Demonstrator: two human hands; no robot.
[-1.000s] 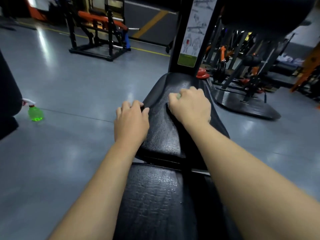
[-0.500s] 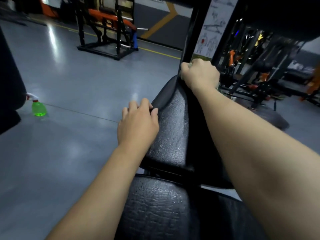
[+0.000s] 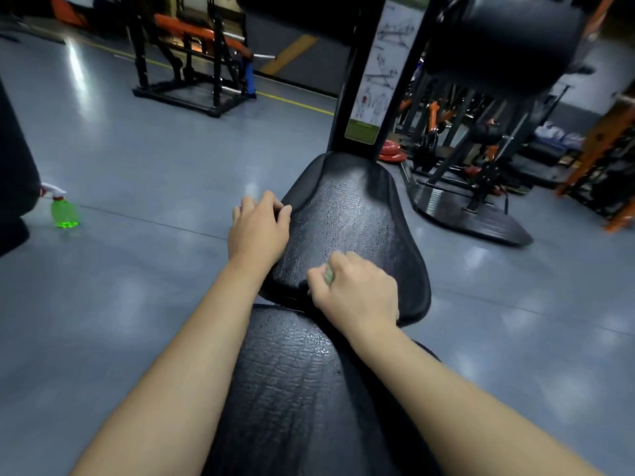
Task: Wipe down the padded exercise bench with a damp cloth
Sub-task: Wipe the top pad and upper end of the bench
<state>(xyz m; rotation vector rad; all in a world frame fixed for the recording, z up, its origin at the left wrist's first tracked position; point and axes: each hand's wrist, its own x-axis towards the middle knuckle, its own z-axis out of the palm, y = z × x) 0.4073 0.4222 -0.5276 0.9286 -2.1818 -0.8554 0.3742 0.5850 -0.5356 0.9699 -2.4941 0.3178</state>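
Looking down from my head, my right grip is closed round a bunched pale-green cloth. Only a sliver of it shows beside my thumb, and it is pressed onto the near part of the black seat pad. My left grip holds that pad's left edge, fingers curled over the rim. Nearer me lies the bench's long pad. At the far left a green spray bottle stands on the grey floor.
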